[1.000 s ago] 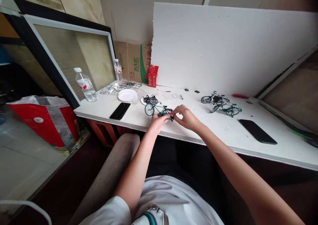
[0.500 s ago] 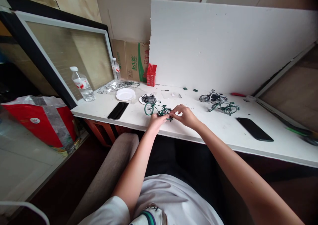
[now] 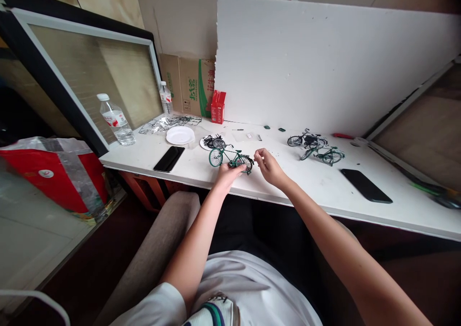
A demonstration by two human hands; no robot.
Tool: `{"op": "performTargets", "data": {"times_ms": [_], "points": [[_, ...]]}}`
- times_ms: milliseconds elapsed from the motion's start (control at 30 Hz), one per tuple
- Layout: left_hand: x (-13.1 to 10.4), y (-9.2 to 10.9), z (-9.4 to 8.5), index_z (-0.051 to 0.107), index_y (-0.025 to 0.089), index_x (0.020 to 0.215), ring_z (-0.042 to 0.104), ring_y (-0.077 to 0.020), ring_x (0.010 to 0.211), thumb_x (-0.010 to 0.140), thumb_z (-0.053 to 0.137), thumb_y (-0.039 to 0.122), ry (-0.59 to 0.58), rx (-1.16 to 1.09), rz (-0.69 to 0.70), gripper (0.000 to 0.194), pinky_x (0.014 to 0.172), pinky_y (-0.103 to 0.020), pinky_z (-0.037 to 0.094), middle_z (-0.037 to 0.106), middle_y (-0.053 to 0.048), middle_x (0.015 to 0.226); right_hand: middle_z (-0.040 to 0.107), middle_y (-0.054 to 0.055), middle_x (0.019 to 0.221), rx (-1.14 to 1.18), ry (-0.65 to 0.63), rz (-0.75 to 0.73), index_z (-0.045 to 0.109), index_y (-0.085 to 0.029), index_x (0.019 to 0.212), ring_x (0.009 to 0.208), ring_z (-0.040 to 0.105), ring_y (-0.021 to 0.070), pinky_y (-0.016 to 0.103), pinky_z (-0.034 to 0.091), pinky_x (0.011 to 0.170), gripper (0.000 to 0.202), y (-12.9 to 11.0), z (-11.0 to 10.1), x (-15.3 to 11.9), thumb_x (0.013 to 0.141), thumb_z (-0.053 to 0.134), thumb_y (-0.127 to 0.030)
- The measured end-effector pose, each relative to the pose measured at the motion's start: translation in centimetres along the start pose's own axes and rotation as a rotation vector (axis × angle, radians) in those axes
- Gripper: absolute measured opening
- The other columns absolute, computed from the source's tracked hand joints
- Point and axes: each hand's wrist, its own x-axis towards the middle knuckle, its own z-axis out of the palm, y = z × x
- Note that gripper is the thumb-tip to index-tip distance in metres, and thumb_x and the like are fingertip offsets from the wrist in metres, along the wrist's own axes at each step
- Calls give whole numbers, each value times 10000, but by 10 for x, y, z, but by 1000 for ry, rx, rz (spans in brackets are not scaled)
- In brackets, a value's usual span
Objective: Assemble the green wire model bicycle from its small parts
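My left hand (image 3: 230, 173) grips a small green model bicycle (image 3: 234, 160) low down near its rear wheel, just above the table's front edge. The bicycle is upright, its front wheel to the left and the dark rear wheel to the right. Just right of the rear wheel is my right hand (image 3: 269, 167), a little apart from it. Its fingers are curled with the tips together; whether something tiny sits between them, I cannot make out. Behind the bicycle a small white plate (image 3: 203, 143) bears dark wheels and parts (image 3: 217, 141).
Two finished-looking model bicycles, one black (image 3: 306, 138) and one green (image 3: 324, 154), stand on the right. Phones lie at left (image 3: 169, 159) and right (image 3: 366, 185). A white plate (image 3: 180, 135), water bottles (image 3: 117, 120) and a red box (image 3: 218, 107) stand at the left.
My right hand has come off the bicycle's rear end and moved slightly right and up. My left hand keeps its hold; the view has shifted a little.
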Motion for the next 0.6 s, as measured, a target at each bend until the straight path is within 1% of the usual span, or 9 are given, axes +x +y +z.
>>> {"op": "performTargets", "data": {"times_ms": [100, 233, 400, 533, 600], "points": [[0, -1, 0, 800, 121, 933, 757, -252, 974, 579, 985, 238, 31, 27, 14, 416, 975, -410, 557, 816, -152, 1033, 630, 65, 951, 82, 4, 27, 551, -240, 1031, 833, 588, 214, 379, 515, 788, 466, 1, -2, -4, 1074, 418, -685], [1, -3, 0, 797, 118, 940, 754, -246, 953, 587, 987, 261, 15, 46, 33, 425, 973, -416, 552, 811, -147, 1022, 712, 98, 1015, 190, 44, 103, 636, -226, 1048, 900, 654, 228, 362, 542, 764, 521, 0, -6, -10, 1020, 518, -732], [2, -6, 1, 802, 124, 947, 752, -237, 970, 575, 995, 272, -50, 19, 73, 445, 992, -401, 553, 817, -136, 1048, 772, 104, 996, 308, 91, 213, 730, -205, 1043, 800, 668, 206, 344, 557, 688, 521, -2, -9, -15, 936, 682, -713], [5, -11, -2, 804, 127, 959, 756, -246, 1016, 597, 994, 302, -66, 42, 102, 444, 1034, -407, 552, 818, -139, 1083, 789, 101, 978, 319, 97, 240, 780, -203, 1002, 835, 696, 222, 374, 582, 759, 499, -3, -9, -20, 901, 742, -690], [8, -14, -4, 802, 131, 977, 758, -243, 1026, 606, 991, 318, -59, 60, 120, 456, 1042, -404, 554, 818, -135, 1091, 794, 96, 979, 337, 100, 247, 787, -206, 1034, 857, 712, 231, 396, 592, 802, 496, -2, -9, -22, 884, 769, -678]]}}
